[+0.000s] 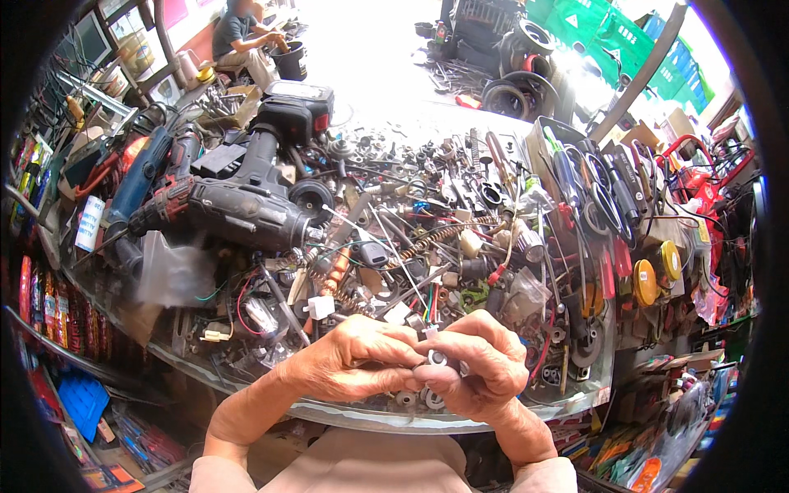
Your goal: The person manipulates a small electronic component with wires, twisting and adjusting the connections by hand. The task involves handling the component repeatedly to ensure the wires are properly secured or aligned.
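Note:
Both my hands meet over the near edge of a glass-topped table. The thumb and fingers of my right hand (485, 361) pinch a small shiny ring-like metal piece (438, 358). My left hand (353, 357) is closed in a pinch, its fingertips touching the left side of that piece; whether they grip something else is hidden. Just beyond my fingers lie a white connector (431, 332) with coloured wires and a white plastic block (320, 307). Loose washers (433, 400) show below my fingertips.
A cordless drill (238, 209) lies at the left of the table (329, 416), near a clear plastic bag (168, 271). Small metal parts (436, 185) crowd the middle. Scissors and pliers (604, 197) stand at the right, near yellow discs (647, 282). A person (246, 41) sits far left.

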`<state>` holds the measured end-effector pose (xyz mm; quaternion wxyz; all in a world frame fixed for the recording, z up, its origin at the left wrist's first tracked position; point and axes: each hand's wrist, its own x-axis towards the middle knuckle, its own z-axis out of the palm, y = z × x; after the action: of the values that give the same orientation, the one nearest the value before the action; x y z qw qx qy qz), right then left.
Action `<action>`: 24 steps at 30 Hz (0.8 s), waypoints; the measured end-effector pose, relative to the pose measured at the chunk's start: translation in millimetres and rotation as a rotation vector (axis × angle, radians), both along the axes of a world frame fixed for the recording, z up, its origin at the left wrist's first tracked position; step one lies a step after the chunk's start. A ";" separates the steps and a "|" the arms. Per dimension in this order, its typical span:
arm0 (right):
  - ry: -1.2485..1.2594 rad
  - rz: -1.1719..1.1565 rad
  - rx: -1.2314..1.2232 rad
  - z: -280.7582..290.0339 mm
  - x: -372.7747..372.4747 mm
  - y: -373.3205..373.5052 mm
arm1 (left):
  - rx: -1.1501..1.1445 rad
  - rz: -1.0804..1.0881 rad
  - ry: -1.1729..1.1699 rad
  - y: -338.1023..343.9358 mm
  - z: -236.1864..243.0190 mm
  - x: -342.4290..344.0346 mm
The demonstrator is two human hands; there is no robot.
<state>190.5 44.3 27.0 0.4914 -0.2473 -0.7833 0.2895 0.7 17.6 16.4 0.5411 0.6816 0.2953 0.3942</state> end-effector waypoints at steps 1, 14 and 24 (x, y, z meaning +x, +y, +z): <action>-0.006 -0.012 -0.002 -0.4 0.8 -0.4 | 0.030 0.054 -0.004 -1.0 1.9 0.9; 0.096 0.023 -0.252 0.0 -3.8 4.2 | -0.322 -0.024 -0.180 -2.0 4.5 -2.9; 0.381 0.239 -0.928 -2.4 -3.4 3.2 | -0.613 0.067 -0.320 -6.1 -5.0 2.5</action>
<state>187.1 47.5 24.6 0.4274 -0.2909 -0.4919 0.7005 3.2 11.5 11.4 0.7469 0.4067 0.3336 0.4067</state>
